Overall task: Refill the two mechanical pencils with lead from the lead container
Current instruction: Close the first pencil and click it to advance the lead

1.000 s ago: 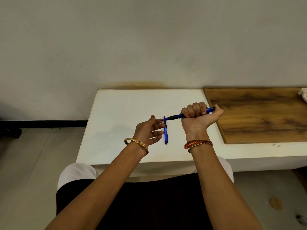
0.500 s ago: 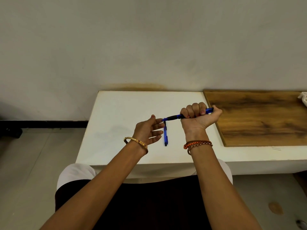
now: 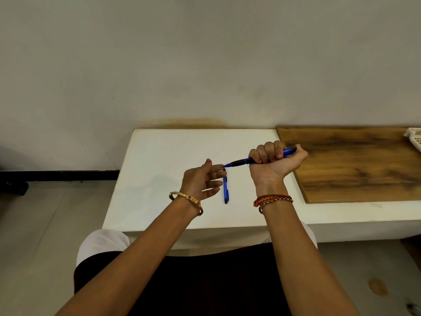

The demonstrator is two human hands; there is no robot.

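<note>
The right hand [image 3: 272, 161] is fisted around a blue mechanical pencil [image 3: 241, 161], thumb on its far right end, tip pointing left. The left hand [image 3: 201, 183] hovers with relaxed, spread fingers, its fingertips [image 3: 219, 166] meeting the pencil's tip; whether they pinch a lead cannot be told. A second blue mechanical pencil [image 3: 225, 189] lies on the white counter [image 3: 159, 167] between both hands, just right of the left one. A wooden board [image 3: 353, 165] sits at right
</note>
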